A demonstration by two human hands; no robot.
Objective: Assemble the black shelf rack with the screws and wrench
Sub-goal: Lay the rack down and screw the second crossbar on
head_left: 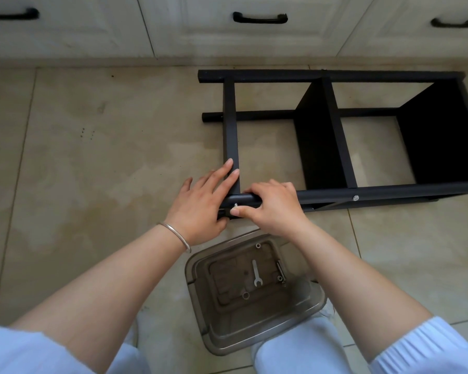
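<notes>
A black shelf rack (335,136) lies on its side on a beige tiled floor (92,157), filling the centre and right of the frame. The left hand (200,203) rests on the rack's near corner, fingers straight and close together along an upright bar. The right hand (270,206) curls over the front tube, its thumb and fingers pinching a screw (235,205) at the joint. Below, at lower centre, a clear plastic tray (200,268) holds a small wrench (256,276), loose washers and another screw. White cabinet drawers (227,28) run across the top.

Rack (335,195) right end cut off
</notes>
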